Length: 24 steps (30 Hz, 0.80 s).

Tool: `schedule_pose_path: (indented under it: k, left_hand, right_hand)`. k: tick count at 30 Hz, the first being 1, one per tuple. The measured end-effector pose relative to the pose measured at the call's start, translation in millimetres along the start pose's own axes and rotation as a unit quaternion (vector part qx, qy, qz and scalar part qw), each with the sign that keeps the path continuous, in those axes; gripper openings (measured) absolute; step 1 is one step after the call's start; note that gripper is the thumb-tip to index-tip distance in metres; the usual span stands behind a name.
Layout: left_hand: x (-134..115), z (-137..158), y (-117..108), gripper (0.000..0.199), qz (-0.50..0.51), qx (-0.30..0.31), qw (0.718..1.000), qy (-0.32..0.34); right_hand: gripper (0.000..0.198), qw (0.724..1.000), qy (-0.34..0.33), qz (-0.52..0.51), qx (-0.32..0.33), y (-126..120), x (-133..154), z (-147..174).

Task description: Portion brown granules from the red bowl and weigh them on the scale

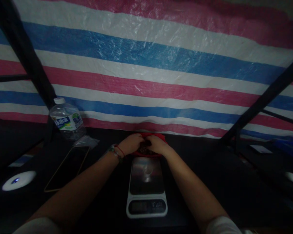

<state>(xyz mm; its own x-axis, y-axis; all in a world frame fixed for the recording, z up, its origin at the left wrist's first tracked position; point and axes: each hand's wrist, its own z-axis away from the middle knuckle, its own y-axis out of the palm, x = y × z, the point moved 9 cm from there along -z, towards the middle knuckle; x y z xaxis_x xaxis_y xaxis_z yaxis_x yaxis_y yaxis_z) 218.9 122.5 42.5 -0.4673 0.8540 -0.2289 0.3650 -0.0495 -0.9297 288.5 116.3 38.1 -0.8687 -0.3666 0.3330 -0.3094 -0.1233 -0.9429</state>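
My left hand (134,143), with a bracelet and red string at the wrist, curls its fingers over the left side of a red bag or bowl-like container (163,136). From the right, my right hand (156,144) reaches in with fingers bent. Small dark brown pieces (145,149) lie inside, between the two hands. The fingertips are partly hidden, so what they pinch is unclear. Just in front of the red container sits a kitchen scale (146,187) with a shiny metal plate and a dark display. The scale's plate is bare.
On the left stand a clear plastic bottle (67,120), a small clear plastic bag (86,142), a phone (68,167) and a white oval device (19,180). Black frame bars (254,100) slant at both sides. A striped tarp (146,71) closes off the black table's back.
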Motion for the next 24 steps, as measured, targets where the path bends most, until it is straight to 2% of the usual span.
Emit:
schedule_pose_path:
  k: [3,6,9,12,15,19,22,24]
  left_hand:
    - [3,5,-16,0.034,-0.03,-0.008,0.999,-0.026]
    - [3,11,-30,0.034,-0.038,0.02,0.998,-0.034]
    - [-4,17,-52,0.033,-0.04,0.028,0.998,-0.026]
    - [-21,22,-79,0.029,-0.034,0.016,0.999,-0.009]
    - [-42,27,-96,0.027,-0.027,0.015,0.999,0.018]
    - [-62,32,-103,0.042,-0.038,0.024,0.998,0.049]
    - [-62,30,-96,0.042,-0.041,0.036,0.997,0.052]
    - [-52,27,-88,0.036,-0.044,0.041,0.997,0.042]
  right_hand:
    - [0.037,0.999,0.0,-0.026,-0.031,-14,-8,10]
    - [0.027,0.993,0.009,-0.083,-0.08,-41,-18,29]
    - [0.019,0.985,0.037,-0.114,-0.122,-69,-22,49]
    - [0.014,0.986,0.036,-0.112,-0.121,-85,-11,66]
    - [0.022,0.988,0.007,-0.113,-0.106,-89,11,79]
    - [0.034,0.989,-0.015,-0.109,-0.094,-85,32,85]
    - [0.031,0.992,-0.026,-0.075,-0.1,-82,32,81]
    - [0.025,0.993,-0.022,-0.045,-0.105,-80,20,74]
